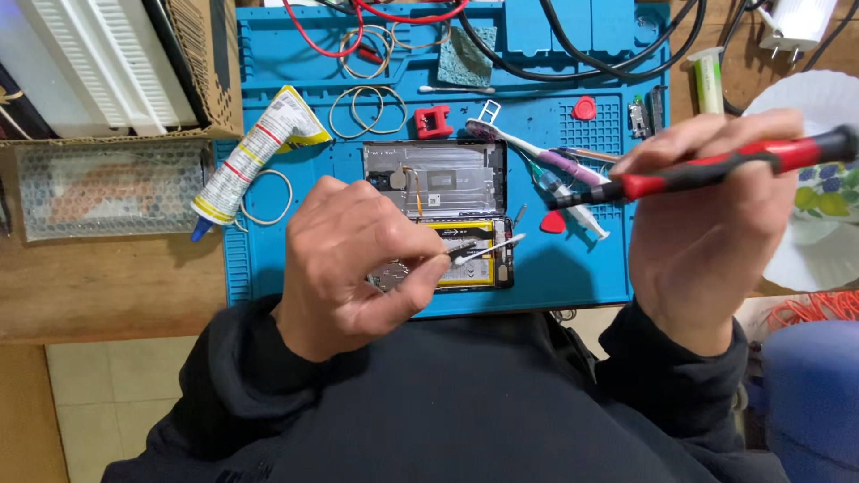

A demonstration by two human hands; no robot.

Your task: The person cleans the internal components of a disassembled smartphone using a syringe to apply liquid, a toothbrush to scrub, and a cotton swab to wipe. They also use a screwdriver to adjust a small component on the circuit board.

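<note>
Opened phone, swab (left hand), screwdriver

A phone-repair workbench: blue silicone work mat, opened phone, glue tube, cables.

Left hand hides phone lower-left corner; plate cut by right edge.

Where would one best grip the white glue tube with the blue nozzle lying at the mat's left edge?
Grip the white glue tube across its round middle body, coming from above. It lies flat and slanted, blue nozzle low-left and crimped yellow tail upper-right, partly over the blue silicone mat; the middle looks widest and unobstructed.
</note>
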